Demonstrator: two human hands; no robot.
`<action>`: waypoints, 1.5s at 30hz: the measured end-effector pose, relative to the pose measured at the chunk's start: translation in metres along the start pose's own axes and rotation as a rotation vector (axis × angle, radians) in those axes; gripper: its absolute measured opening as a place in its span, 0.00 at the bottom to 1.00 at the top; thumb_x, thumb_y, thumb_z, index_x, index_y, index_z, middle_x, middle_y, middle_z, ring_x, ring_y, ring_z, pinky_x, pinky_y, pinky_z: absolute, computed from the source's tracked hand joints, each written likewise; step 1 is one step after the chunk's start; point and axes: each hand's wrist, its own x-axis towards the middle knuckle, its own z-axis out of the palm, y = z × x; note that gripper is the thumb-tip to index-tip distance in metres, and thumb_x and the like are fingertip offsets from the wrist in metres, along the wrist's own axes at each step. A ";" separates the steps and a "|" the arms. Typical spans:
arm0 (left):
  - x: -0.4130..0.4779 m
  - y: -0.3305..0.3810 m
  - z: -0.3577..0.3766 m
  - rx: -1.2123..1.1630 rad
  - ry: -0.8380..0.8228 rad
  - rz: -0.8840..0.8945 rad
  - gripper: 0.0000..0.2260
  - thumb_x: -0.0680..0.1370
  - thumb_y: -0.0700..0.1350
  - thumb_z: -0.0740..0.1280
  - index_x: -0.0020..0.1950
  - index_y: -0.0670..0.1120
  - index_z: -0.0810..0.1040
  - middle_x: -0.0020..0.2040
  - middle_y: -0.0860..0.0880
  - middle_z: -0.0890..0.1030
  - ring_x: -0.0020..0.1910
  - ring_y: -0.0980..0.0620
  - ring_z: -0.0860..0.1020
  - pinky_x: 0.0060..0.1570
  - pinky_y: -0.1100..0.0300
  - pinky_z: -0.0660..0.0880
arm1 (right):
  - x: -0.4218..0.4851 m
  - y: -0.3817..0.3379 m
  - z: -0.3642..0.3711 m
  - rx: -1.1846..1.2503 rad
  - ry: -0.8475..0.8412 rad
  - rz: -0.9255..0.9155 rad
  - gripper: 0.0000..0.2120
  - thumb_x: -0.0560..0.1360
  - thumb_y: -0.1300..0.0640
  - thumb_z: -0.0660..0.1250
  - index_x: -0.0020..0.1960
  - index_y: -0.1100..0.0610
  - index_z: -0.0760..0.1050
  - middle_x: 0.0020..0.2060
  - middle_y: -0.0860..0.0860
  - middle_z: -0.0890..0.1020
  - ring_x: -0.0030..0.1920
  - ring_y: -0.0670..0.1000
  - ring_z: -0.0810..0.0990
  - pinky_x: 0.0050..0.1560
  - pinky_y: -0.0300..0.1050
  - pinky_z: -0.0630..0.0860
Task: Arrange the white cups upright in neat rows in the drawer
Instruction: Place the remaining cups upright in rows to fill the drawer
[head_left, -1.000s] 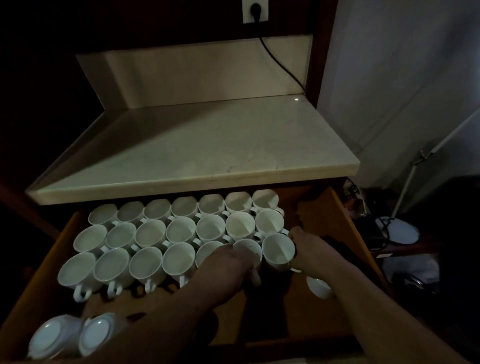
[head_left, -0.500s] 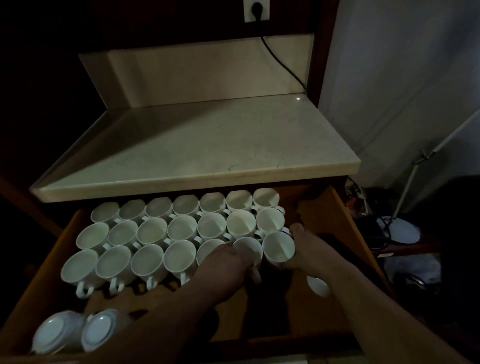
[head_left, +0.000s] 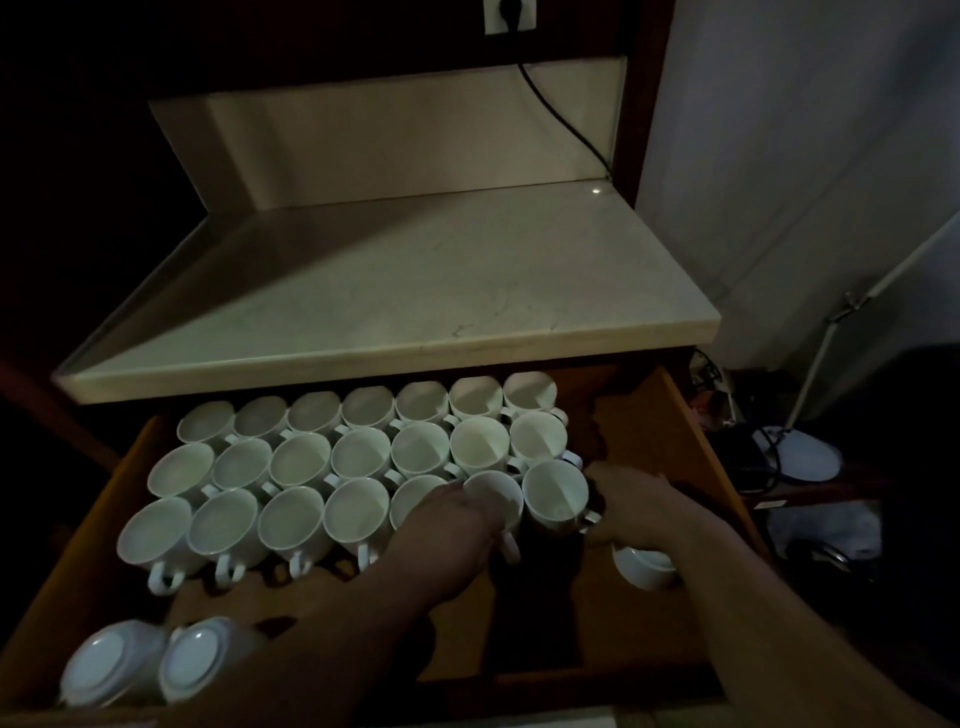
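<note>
I have both hands down in the open brown wooden drawer (head_left: 670, 415), at the right end of the front row of round white ceramic cups (head_left: 358, 452). My right hand (head_left: 636, 506) curls round the right side of the end cup (head_left: 553, 491), fingers closed on it by its handle. My left hand (head_left: 457, 519) lies over the neighbouring cup (head_left: 496, 496) and seems to grip its near rim, though in this dim light I cannot make out the fingertips. Both cups stand mouth up, side by side, just in front of the middle row.

The next move, as I judge it, turns on one thing: a loose white cup (head_left: 644, 569) lies just under my right wrist, nearer to me than the rows and apart from them. I cannot tell whether it is upright or tipped. It is close to the right hand and well away from the left. Two upturned white cups (head_left: 202, 657) show their bases in the near left corner, on the left arm's side. With three rows apparently full, I would take the loose one with the right hand and start a fourth row in front.
</note>
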 end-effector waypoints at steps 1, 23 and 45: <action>0.000 -0.001 0.001 0.011 -0.010 -0.005 0.12 0.75 0.53 0.58 0.48 0.51 0.80 0.44 0.47 0.82 0.44 0.46 0.79 0.41 0.57 0.69 | 0.001 -0.001 -0.001 -0.027 0.010 -0.012 0.24 0.68 0.50 0.78 0.59 0.46 0.71 0.50 0.42 0.78 0.54 0.49 0.80 0.65 0.61 0.74; 0.007 0.006 -0.003 -0.104 -0.098 -0.016 0.10 0.78 0.48 0.63 0.52 0.58 0.82 0.50 0.55 0.83 0.49 0.53 0.78 0.53 0.56 0.72 | -0.006 -0.012 -0.013 0.177 0.030 0.066 0.36 0.62 0.44 0.81 0.65 0.48 0.70 0.53 0.43 0.79 0.55 0.49 0.80 0.65 0.61 0.75; 0.015 0.001 0.005 -0.011 -0.006 -0.033 0.13 0.79 0.62 0.61 0.51 0.54 0.77 0.46 0.54 0.80 0.44 0.53 0.77 0.46 0.55 0.72 | 0.006 -0.006 -0.017 0.475 0.118 0.151 0.10 0.82 0.56 0.63 0.60 0.58 0.79 0.55 0.56 0.84 0.55 0.58 0.82 0.53 0.53 0.78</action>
